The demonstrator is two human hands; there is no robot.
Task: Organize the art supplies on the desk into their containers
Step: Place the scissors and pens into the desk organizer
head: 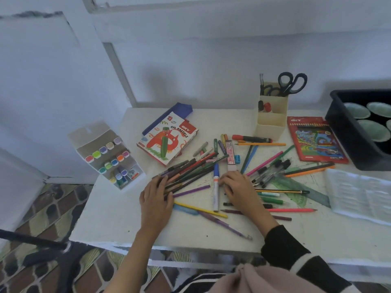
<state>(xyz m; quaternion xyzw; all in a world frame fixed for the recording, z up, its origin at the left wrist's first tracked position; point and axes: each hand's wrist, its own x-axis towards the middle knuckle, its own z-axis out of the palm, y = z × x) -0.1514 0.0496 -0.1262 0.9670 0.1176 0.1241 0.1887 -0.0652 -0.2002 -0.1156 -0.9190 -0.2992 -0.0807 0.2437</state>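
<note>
Scissors (290, 83) are standing in the cream holder (271, 123), markers are filling the clear case (110, 154), while the left hand (156, 195) and right hand (238, 187) are lying flat, fingers spread, on loose pencils (190, 170) mid-desk (110, 216).

One head-worn wide-angle view looks forward and steeply down from above the table's (110, 216) near edge, close in, facing its far edge and the wall (211, 66) behind it.
</note>
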